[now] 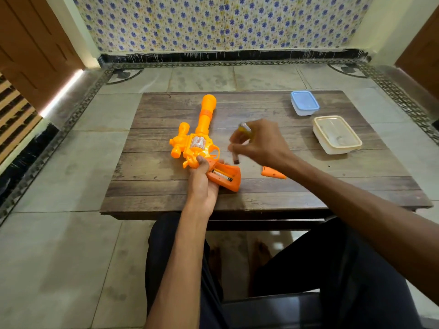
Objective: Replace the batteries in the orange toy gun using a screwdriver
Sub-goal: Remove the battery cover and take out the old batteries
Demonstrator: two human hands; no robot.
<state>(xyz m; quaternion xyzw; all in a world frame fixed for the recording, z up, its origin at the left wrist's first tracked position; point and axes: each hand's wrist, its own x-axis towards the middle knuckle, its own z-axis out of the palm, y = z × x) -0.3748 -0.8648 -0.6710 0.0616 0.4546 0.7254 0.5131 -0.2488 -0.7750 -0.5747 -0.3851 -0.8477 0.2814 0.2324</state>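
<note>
The orange toy gun [197, 143] lies on the worktop [308, 186], grip compartment open with 1 battery [222, 175] showing, fingers of the left hand [202, 184] curled round its grip. Right of the gun, the right hand [259, 141] pinches a screwdriver [244, 128] near the orange cover [273, 173]

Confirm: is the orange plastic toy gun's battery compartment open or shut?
Open: a battery shows inside; the orange cover lies on the wooden table.

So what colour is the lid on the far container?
Light blue: the lid shows best in the head view.
</note>
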